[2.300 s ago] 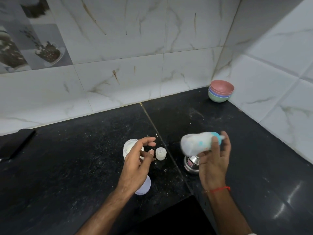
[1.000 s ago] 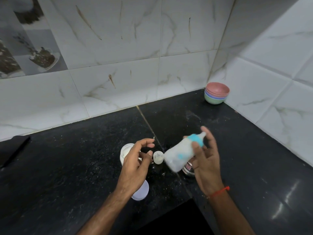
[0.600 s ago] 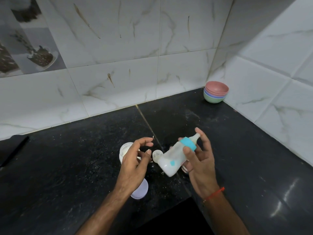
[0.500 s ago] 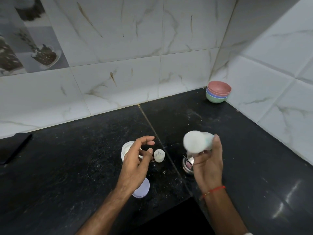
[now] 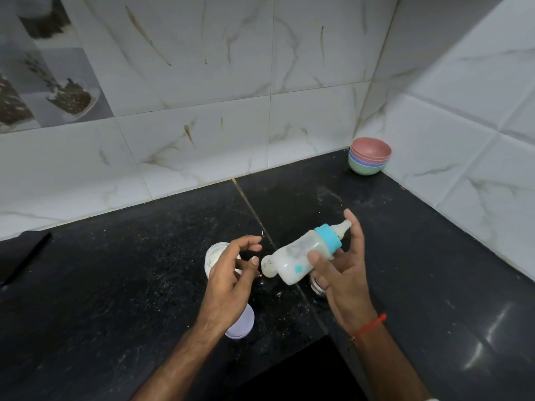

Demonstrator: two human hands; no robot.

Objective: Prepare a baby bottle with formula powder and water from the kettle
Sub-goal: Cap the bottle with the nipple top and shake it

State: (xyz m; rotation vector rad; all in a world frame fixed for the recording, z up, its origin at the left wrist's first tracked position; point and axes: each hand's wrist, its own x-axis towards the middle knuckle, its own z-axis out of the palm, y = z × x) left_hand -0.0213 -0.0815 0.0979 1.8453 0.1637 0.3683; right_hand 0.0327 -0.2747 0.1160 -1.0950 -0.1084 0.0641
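Right hand (image 5: 340, 273) closed around milky baby bottle (image 5: 304, 254), tilted above black counter (image 5: 115, 285), teat pointing up-right, left hand (image 5: 228, 276) empty, fingers loosely apart, over open white jar (image 5: 212, 254)

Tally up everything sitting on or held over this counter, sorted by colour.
White: 3, the baby bottle, bottle cap, powder jar
Lavender: 1, lid
Steel: 1, cup
Stacked bowls: 1 pink, 1 blue, 1 green showing
Total: 8
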